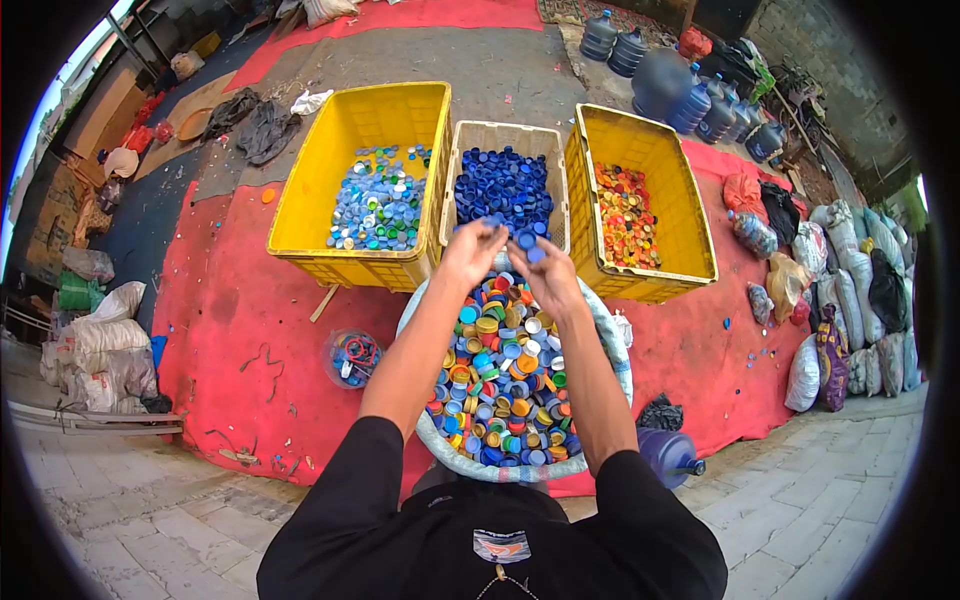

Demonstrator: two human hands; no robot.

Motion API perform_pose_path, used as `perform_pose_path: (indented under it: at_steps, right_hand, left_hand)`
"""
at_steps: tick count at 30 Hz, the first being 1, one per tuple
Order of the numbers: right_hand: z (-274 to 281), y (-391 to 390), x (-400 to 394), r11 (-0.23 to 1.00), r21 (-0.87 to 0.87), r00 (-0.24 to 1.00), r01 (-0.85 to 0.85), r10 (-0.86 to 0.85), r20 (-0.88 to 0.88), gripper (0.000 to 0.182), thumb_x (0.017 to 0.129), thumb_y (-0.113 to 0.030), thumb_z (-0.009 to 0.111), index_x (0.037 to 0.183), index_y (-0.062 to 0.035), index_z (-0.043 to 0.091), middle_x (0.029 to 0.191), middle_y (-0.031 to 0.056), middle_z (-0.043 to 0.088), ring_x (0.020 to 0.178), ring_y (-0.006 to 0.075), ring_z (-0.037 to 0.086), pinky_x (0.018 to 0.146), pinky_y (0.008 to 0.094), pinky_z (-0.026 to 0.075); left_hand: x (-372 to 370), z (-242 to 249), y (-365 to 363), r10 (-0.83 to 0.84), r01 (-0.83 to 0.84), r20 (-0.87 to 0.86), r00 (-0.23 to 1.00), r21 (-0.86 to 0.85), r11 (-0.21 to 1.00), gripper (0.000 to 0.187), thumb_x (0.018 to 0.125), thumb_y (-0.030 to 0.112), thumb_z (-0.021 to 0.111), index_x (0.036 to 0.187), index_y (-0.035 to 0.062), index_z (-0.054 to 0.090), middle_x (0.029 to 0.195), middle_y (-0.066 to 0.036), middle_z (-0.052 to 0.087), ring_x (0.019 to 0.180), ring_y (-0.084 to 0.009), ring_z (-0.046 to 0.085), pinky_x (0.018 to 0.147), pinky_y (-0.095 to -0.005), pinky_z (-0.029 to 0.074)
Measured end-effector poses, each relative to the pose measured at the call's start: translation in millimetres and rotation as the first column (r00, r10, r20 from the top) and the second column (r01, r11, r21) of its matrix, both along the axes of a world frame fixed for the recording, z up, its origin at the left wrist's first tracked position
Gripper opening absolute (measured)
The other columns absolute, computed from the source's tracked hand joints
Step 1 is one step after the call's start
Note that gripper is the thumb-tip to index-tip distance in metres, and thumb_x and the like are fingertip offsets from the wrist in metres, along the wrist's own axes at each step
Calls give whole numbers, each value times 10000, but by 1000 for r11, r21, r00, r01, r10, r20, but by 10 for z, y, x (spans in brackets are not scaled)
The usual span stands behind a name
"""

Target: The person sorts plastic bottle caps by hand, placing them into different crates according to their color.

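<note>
Black cloth of my shirt (450, 540) spreads across the bottom, closest to me. Beyond it, a red sheet (235, 350) covers much of the ground. Two yellow crates stand on it: the left crate (395, 115) holds mostly pale blue, white and green caps (375, 205), the right crate (685, 220) red, orange and yellow ones (627, 220). Between my forearms is a round container (613, 345) with a pale rim, heaped with mixed caps (505, 390). Past it, between the yellow crates, a smaller whitish crate (508, 129) carries dark blue caps (500, 185). My hands meet over its near edge. My right hand (550, 278) has its fingers closed on a blue cap (537, 255); my left hand (470, 253) is curled beside it, fingertips blurred, so I cannot tell whether it grips anything.
</note>
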State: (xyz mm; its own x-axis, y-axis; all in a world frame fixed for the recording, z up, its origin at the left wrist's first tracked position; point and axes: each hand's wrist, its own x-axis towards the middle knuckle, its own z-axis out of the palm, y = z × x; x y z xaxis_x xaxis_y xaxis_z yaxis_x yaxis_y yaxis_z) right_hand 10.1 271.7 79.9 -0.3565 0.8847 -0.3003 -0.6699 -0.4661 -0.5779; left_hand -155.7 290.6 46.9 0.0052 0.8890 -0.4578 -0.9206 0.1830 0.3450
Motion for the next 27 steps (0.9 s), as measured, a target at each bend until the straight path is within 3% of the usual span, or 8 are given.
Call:
perform_pose_path:
  at_steps: [4,11,12,15,17,19,21,27]
  right_hand:
    - [54,696,-145,996,86,988,10,-23,151,336,846,137,430,1165,218,360,1275,332,430,1172,419,538,985,419,511]
    - [41,252,148,992,106,935,65,-98,342,444,863,98,461,1273,217,337,1371,348,385,1197,391,531,989,368,505]
    - [-10,123,207,987,142,925,76,-123,358,473,883,56,490,1315,168,333,1345,346,424,1128,370,583,923,354,527]
    - [-250,-414,408,950,310,749,-29,-185,637,433,876,12,531,1284,111,425,1245,277,560,1057,296,630,887,333,524]
    - [-430,-833,469,877,443,460,-187,-321,828,399,850,-24,573,1235,51,501,1102,194,657,965,262,662,848,345,517]
    - [-457,-1254,487,784,510,243,-353,-450,859,408,808,-40,644,1198,21,543,1046,158,674,914,261,648,781,347,514]
    - [-596,-1529,483,703,547,116,-456,-562,819,482,771,-113,711,1212,-21,540,1008,120,681,934,305,594,813,411,451]
    - [-593,-1727,374,654,480,-71,-585,-630,773,619,727,-200,776,1265,-35,519,1041,99,670,986,288,535,840,419,379]
  left_hand:
    - [-55,491,482,-34,38,-149,988,23,999,566,941,59,528,1389,-147,251,1476,-369,145,1397,-416,245,1145,-445,314]
    - [-73,402,-10,-1,0,-257,966,-6,1000,455,945,66,520,1308,-160,365,1386,-344,343,1328,-394,382,1114,-423,383]
    - [-97,277,-127,17,-9,-341,940,24,1000,376,946,78,527,1252,-121,437,1254,-279,504,1196,-331,530,1042,-403,467]
    - [-57,286,-739,14,14,-407,913,66,998,283,942,93,549,1182,-53,520,1090,-173,615,978,-226,628,900,-354,539]
    - [24,251,-1192,13,21,-476,879,66,998,206,935,123,576,1099,-3,571,960,-73,636,771,-128,607,734,-291,527]
    - [84,102,-1631,-42,46,-582,812,-7,999,201,932,139,591,1080,3,581,920,-45,629,700,-93,550,644,-257,478]
    - [152,-57,-2046,-62,49,-649,758,-39,998,198,923,141,607,1066,5,592,877,-29,621,653,-65,505,580,-231,427]
    - [317,-100,-2831,-151,67,-692,706,-147,987,194,918,149,617,1052,11,598,848,-30,602,607,-56,490,542,-210,412]
